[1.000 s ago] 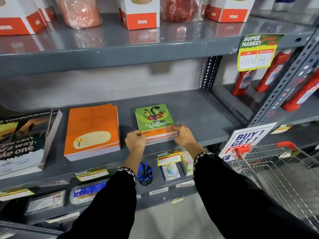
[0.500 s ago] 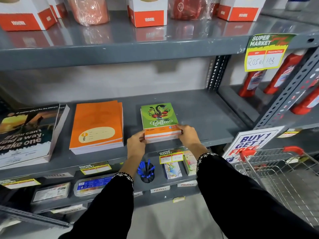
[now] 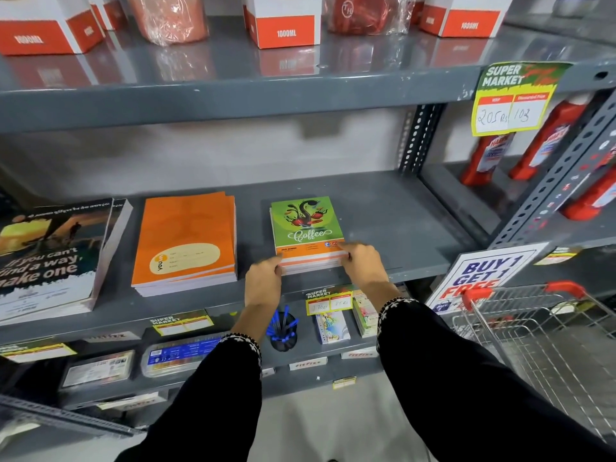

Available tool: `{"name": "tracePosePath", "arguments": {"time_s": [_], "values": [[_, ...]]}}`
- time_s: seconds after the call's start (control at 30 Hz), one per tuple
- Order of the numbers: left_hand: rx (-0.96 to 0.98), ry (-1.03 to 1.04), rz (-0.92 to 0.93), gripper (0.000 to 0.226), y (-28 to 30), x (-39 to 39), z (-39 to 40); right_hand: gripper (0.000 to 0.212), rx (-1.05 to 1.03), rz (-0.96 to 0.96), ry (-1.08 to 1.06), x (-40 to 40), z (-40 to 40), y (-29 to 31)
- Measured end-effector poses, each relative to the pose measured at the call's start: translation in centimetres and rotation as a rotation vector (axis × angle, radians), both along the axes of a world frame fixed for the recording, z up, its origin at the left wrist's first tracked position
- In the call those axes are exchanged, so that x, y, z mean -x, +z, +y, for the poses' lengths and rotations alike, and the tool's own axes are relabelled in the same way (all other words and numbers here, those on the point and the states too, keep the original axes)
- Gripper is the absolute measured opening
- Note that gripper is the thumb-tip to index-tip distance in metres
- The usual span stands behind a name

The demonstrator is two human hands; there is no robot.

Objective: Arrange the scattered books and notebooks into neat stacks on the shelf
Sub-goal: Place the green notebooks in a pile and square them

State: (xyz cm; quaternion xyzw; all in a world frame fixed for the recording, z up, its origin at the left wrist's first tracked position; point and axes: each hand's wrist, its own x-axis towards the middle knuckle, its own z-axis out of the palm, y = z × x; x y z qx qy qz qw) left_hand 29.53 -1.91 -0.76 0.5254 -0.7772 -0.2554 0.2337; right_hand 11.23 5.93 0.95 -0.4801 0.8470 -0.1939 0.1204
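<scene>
A stack of green "Coffee" notebooks (image 3: 305,225) lies flat in the middle of the grey shelf (image 3: 400,228). My left hand (image 3: 263,283) pinches the stack's front left corner with fingertips and thumb. My right hand (image 3: 363,265) holds the front right corner, fingers on the cover and thumb at the edge. To the left sits a squared stack of orange notebooks (image 3: 186,238). Further left is a stack of dark books (image 3: 50,255) with white lettering, its top copy slightly askew.
A shelf above carries red-and-white boxes (image 3: 286,25) and wrapped items. Below are a pen cup (image 3: 283,331), small packs and price tags. A wire shopping trolley (image 3: 540,335) stands at lower right beside a "Buy 1 Get 1 Free" sign (image 3: 483,275). Red bottles (image 3: 546,138) fill the right bay.
The green stack has gone a little further back on the shelf. Both hands have slid from its sides to its front corners.
</scene>
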Motion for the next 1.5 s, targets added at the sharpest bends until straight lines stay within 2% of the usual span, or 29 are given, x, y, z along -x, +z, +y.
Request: {"name": "tracePosePath", "arguments": {"time_s": [0.17, 0.53, 0.83, 1.17, 1.5], "values": [[0.082, -0.032, -0.107, 0.029, 0.3, -0.1, 0.1, 0.034, -0.001, -0.016, -0.022, 0.2, -0.2, -0.2], [0.135, -0.051, -0.177, 0.026, 0.7, 0.0, 0.4, 0.031, 0.062, -0.117, -0.076, 0.5, -0.5, -0.2], [0.095, -0.029, -0.105, 0.025, 0.7, 0.0, 0.4, 0.035, 0.027, -0.174, -0.028, 1.7, -0.3, 0.7], [0.064, -0.032, -0.161, 0.025, 1.4, 0.2, -0.1, 0.031, 0.021, -0.159, -0.034, 1.7, -0.7, 0.3], [0.056, -0.044, -0.257, 0.023, 1.6, 0.4, 0.0, 0.032, -0.006, 0.013, 0.079, 1.2, 0.3, 0.5]]}}
